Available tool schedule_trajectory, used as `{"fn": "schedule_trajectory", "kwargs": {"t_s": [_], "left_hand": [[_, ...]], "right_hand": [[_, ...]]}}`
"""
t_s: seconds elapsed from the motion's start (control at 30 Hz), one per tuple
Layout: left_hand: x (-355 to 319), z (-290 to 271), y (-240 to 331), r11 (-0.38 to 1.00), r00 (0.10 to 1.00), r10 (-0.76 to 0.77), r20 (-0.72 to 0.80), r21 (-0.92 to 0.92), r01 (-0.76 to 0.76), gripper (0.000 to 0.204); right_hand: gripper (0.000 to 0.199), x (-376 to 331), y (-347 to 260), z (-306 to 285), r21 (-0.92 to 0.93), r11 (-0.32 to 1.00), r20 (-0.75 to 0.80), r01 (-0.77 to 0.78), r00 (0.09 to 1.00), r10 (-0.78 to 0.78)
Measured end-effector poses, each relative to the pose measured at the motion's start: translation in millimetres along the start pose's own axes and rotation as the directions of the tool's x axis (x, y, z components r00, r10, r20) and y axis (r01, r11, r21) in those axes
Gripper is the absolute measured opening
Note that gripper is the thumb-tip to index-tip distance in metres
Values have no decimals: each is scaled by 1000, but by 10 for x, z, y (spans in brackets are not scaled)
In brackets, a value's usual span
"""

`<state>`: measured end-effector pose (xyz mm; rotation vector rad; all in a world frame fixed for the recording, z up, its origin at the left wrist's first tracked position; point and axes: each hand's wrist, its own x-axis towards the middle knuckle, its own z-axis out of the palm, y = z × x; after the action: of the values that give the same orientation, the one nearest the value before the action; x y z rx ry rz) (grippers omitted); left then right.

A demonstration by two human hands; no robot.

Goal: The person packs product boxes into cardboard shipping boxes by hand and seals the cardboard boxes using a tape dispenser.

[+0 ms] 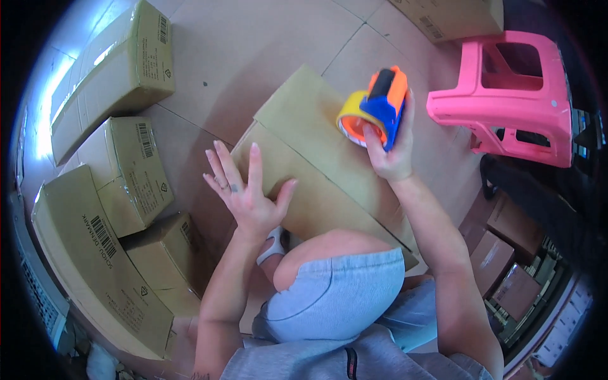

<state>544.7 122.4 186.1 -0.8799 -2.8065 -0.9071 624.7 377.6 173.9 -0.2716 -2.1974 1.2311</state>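
A plain brown cardboard box (310,136) stands on the floor in front of my knees, its top flaps folded together along a seam. Over its right side, my right hand (396,149) grips a blue and orange tape dispenser (384,104) loaded with a yellow roll of tape. My left hand (253,196) hovers near the box's left edge with fingers spread and nothing in them; a ring shows on one finger. Whether the left palm touches the cardboard I cannot tell.
Several taped cartons (117,177) stand along the left. A pink plastic stool (516,95) lies tipped at the right. Another carton (453,19) sits at the far right, and small brown boxes (491,259) are stacked at the lower right. Tiled floor (253,38) shows beyond the box.
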Motion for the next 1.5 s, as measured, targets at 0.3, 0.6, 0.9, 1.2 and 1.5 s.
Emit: {"fn": "schedule_trajectory", "kwargs": {"t_s": [0.3,0.6,0.9,1.2,1.5], "left_hand": [[318,-39,111,918,853,349,387,40,-394,64],[249,32,159,960,953,195,233,151,-234,63],[266,130,-154,969,969,246,23,17,-247,46],[361,-234,63,294,688,-280,669,-623,725,73],[449,-51,1,287,537,47,842,-526,800,54]], "right_hand": [[81,-130,161,-69,-137,988,17,69,998,-67],[81,30,-172,-70,-243,961,30,134,991,-131],[74,-372,-898,70,-396,901,428,175,904,12],[75,-550,-866,-10,-421,885,428,200,904,-1],[73,-735,-591,-62,-316,887,391,338,898,-203]]}}
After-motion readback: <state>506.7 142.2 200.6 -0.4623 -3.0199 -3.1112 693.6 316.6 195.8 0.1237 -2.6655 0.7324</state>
